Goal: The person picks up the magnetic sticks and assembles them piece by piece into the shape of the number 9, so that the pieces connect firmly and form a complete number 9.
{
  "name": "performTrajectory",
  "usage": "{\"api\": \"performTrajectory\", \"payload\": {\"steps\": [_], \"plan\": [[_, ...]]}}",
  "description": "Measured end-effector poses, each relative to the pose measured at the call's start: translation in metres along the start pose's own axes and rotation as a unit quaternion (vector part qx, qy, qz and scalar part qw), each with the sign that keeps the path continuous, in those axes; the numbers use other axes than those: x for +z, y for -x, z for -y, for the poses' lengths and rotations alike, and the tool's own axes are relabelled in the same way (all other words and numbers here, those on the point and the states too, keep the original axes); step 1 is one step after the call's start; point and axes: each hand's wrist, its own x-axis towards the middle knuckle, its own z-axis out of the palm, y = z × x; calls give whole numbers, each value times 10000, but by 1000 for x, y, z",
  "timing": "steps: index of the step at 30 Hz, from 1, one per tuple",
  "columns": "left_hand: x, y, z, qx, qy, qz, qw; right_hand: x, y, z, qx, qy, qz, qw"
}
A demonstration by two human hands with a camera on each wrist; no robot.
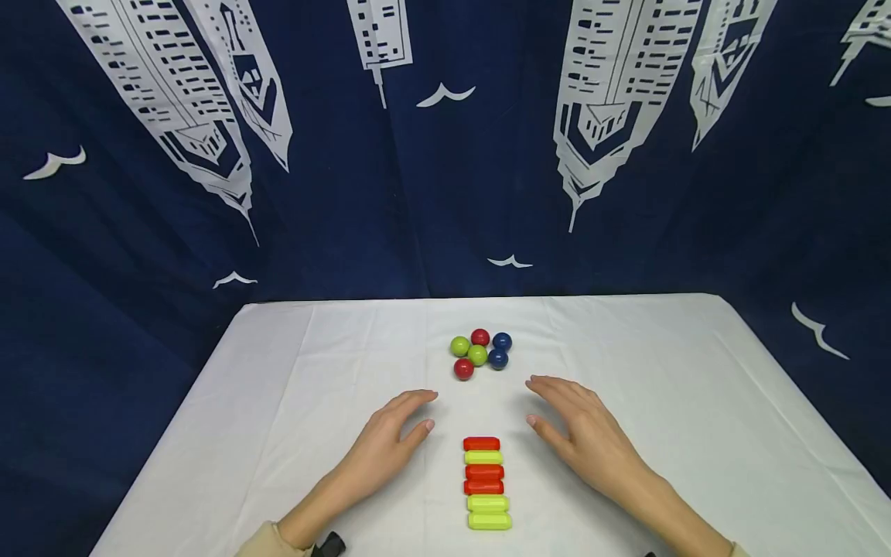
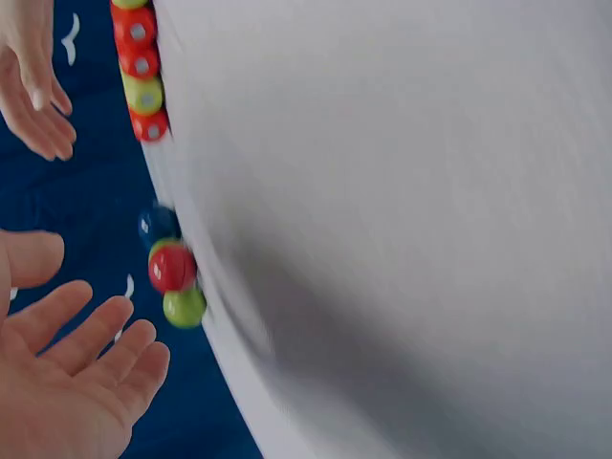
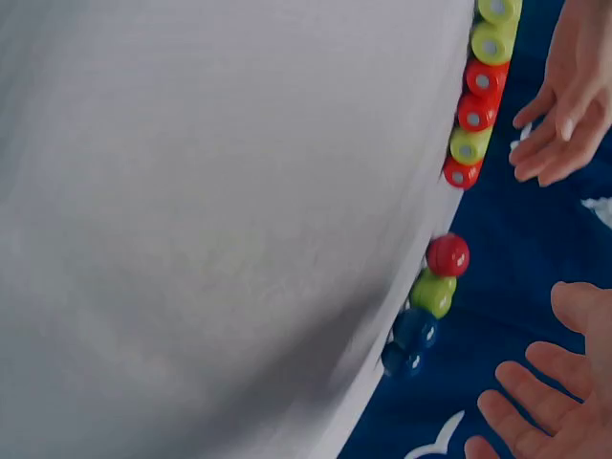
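Observation:
My left hand [image 1: 383, 441] is held over the white table with its fingers stretched forward and thumb apart, gripping nothing. Opposite it, my right hand [image 1: 592, 441] has the same relaxed pose and holds nothing. Between the hands, toward the near side, lies a column of short red and yellow-green plastic rods [image 1: 483, 473], set side by side. Their round ends show grey centres in the left wrist view, as on the red rod [image 2: 150, 127]. Beyond the fingertips sits a cluster of glossy balls: two red [image 1: 463, 369], two green [image 1: 477, 355] and two dark blue [image 1: 497, 358].
A white cloth covers the table [image 1: 313, 371]. Behind it hangs a dark blue curtain [image 1: 418, 193] printed with white buildings and birds. A black device [image 1: 330, 545] is at the left wrist, by a beige sleeve [image 1: 271, 541].

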Motion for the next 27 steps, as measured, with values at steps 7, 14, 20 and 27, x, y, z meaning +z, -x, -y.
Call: {"api": "performTrajectory", "payload": {"steps": [7,14,20,27], "plan": [[8,-10,-4,-437,1191,240,9916,7,-6,12,474,-926,598,9928],[24,-19,-4,-729,1641,664,9815,20,-10,12,490,-1975,1233,9713],[39,-26,-5,-580,1567,744,9831,29,-16,9,566,-2460,1810,9506],[46,-32,-5,-451,1351,783,9867,35,-22,6,527,-2408,2178,9443]]}}
